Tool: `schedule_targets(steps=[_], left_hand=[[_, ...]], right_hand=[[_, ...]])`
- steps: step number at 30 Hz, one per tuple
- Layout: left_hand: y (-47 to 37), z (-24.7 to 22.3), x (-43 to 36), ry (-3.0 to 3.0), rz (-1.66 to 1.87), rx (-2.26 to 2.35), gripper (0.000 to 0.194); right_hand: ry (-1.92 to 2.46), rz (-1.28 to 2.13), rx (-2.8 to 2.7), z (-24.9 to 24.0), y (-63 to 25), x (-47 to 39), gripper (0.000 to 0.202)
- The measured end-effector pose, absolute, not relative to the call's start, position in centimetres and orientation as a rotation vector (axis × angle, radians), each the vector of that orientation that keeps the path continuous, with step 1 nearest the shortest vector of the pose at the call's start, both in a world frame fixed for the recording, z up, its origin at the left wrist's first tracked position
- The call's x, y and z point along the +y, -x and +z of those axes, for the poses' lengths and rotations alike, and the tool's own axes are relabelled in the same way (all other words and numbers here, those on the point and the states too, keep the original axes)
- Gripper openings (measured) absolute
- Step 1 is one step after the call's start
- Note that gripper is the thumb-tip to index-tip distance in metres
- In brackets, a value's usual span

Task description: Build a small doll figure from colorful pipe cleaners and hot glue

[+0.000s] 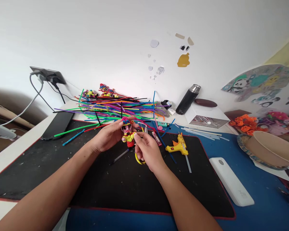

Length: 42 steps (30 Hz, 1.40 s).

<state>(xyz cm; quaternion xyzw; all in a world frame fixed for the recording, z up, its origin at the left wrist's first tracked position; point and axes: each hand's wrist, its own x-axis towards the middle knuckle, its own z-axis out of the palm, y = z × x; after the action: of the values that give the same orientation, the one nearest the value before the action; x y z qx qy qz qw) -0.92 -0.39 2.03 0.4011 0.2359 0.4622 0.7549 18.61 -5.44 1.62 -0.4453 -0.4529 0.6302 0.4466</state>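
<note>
Mostly, the right fingers (140, 143) hide the yellow-handled scissors (137, 159).

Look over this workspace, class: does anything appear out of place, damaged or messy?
Yes: small pale bits litter the black mat, looking untidy. On the wall, sticker fragments look ragged, perhaps partly peeled away.

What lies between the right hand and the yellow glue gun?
In the head view, a blue pipe cleaner, plus a small red packet nearer the right hand.
</note>
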Motion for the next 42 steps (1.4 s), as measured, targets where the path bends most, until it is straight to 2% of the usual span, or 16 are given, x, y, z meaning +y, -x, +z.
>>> schedule_targets(steps=[8, 13, 20, 28, 35, 42], left_hand=[[0.3, 2.0, -0.5, -0.827, 1.066, 0.582, 0.04], [0.2, 2.2, -0.2, -0.787, 1.142, 0.634, 0.046], [-0.2, 1.8, -0.6, -0.778, 1.137, 0.653, 0.039], [-1.7, 2.5, -2.4, -0.87, 1.019, 0.656, 0.042], [-2.1, 2.5, -3.0, -0.932, 0.97, 0.68, 0.048], [-1.9, 2.1, -3.0, -1.018, 0.971, 0.701, 0.045]], right_hand=[[1.134, 1.528, -1.158, 1.5, -18.7, -5.4, 0.057], [1.143, 1.449, -1.185, 1.7, -18.8, -5.4, 0.053], [1.21, 1.187, -1.292, 1.8, -18.9, -5.7, 0.033], [1.252, 0.928, -1.473, 1.5, -18.9, -5.6, 0.016], [1.275, 0.902, -1.511, 1.7, -18.9, -5.7, 0.015], [1.267, 0.9, -1.515, 1.5, -18.9, -5.7, 0.013]])
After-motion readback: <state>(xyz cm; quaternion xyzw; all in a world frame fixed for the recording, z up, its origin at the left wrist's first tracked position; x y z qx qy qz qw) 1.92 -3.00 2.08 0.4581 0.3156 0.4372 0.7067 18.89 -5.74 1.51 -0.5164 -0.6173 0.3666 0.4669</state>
